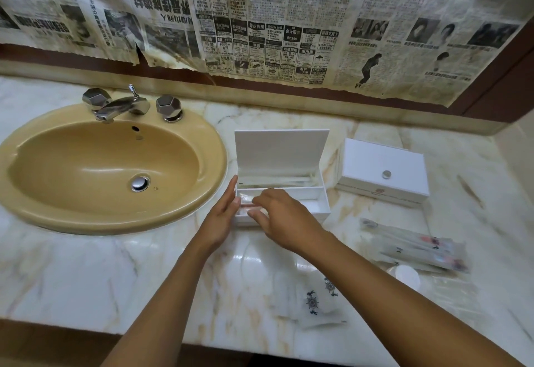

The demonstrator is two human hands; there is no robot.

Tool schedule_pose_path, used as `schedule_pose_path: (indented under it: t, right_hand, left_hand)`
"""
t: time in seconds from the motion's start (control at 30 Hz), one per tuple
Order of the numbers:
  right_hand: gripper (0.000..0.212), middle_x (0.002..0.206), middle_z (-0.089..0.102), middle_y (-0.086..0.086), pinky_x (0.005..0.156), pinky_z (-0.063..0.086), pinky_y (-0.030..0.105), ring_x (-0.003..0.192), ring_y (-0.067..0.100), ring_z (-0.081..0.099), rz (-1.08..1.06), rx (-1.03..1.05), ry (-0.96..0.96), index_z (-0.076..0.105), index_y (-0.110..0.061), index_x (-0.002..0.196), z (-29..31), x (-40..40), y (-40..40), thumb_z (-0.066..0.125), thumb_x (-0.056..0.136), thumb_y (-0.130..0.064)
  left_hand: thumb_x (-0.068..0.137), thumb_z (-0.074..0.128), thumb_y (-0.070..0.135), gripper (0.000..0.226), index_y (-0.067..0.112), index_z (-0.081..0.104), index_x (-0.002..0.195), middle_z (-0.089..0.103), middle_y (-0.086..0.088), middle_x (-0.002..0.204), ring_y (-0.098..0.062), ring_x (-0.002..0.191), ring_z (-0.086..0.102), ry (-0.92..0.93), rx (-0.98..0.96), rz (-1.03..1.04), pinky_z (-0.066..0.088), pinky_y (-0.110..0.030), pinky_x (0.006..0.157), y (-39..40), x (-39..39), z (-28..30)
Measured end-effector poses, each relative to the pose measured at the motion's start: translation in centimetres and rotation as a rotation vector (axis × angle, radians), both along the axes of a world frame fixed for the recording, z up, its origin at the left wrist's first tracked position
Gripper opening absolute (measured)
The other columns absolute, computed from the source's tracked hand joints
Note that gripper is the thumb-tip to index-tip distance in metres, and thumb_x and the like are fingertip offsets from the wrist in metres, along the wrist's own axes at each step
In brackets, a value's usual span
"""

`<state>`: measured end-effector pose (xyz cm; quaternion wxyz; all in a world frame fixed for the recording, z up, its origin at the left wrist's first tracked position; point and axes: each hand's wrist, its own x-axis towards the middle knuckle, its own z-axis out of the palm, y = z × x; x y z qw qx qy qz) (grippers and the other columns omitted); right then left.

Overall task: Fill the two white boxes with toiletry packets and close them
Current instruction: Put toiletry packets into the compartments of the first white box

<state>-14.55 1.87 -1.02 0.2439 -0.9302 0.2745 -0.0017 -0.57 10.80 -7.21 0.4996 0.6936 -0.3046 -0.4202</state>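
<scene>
Open white box (281, 181) dead ahead, long axis left-right. Right hand (281, 216) pinches a packet (250, 207) into its front compartment; left hand (224, 213) flat, fingers loose, against the left wall. Closed box (383, 171) and spare packets (416, 246) lie rightward, nearer the right hand.

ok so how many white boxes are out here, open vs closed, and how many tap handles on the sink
open white box: 1, lid up, both hands at its front compartment
closed white box: 1, to its right
tap handles: 2, left handle and right handle either side of the spout
total: 4
</scene>
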Motion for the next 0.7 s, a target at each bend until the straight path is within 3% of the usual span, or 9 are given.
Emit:
schedule_pose_path:
  t: [0.13, 0.27, 0.4, 0.57, 0.7]
  right_hand:
    - [0.037, 0.116, 0.060, 0.002, 0.092, 0.046, 0.034, 0.114, 0.020, 0.050, 0.000, -0.050, -0.083, 0.061, -0.016, 0.120, -1.1, -3.7, 1.5, 0.049, 0.096, -0.041]
    - [0.050, 0.110, 0.064, 0.003, 0.085, 0.051, 0.034, 0.104, 0.022, 0.059, -0.033, -0.183, -0.119, 0.064, -0.018, 0.114, -3.1, -7.3, 3.6, 0.037, 0.093, -0.055]
    - [0.061, 0.121, 0.060, 0.001, 0.094, 0.047, 0.036, 0.113, 0.021, 0.055, -0.073, -0.166, -0.059, 0.057, -0.023, 0.124, -4.5, -9.9, 5.6, 0.027, 0.092, -0.065]
    - [0.070, 0.133, 0.052, 0.001, 0.103, 0.040, 0.043, 0.122, 0.021, 0.049, -0.051, -0.169, 0.047, 0.044, -0.028, 0.137, -6.7, -11.8, 7.3, 0.028, 0.087, -0.074]
    - [0.066, 0.129, 0.052, 0.001, 0.100, 0.043, 0.045, 0.117, 0.023, 0.049, -0.025, -0.182, 0.050, 0.046, -0.025, 0.137, -8.5, -11.9, 7.3, 0.036, 0.089, -0.069]
  left_hand:
    - [0.103, 0.039, 0.033, 0.048, 0.044, 0.026, 0.148, 0.024, 0.034, 0.143, 0.014, 0.130, 0.023, -0.028, 0.004, -0.011, 0.020, -0.002, 0.097, 0.1, -0.1, 0.3]
    - [0.103, 0.037, 0.037, 0.048, 0.045, 0.023, 0.148, 0.021, 0.032, 0.145, 0.011, 0.133, 0.019, -0.070, 0.019, -0.021, 0.015, -0.017, 0.107, 0.1, -0.1, 0.1]
    - [0.103, 0.036, 0.035, 0.048, 0.044, 0.023, 0.148, 0.019, 0.031, 0.143, 0.010, 0.131, 0.016, -0.086, 0.026, -0.014, 0.012, -0.018, 0.107, 0.1, -0.4, 0.3]
    - [0.104, 0.037, 0.033, 0.047, 0.042, 0.025, 0.148, 0.021, 0.031, 0.143, 0.011, 0.131, 0.018, -0.093, 0.031, -0.001, 0.013, -0.016, 0.107, 0.1, -0.6, 0.7]
    - [0.104, 0.037, 0.032, 0.047, 0.042, 0.025, 0.149, 0.022, 0.031, 0.142, 0.011, 0.130, 0.018, -0.097, 0.035, 0.005, 0.013, -0.015, 0.107, 0.1, -0.8, 1.0]
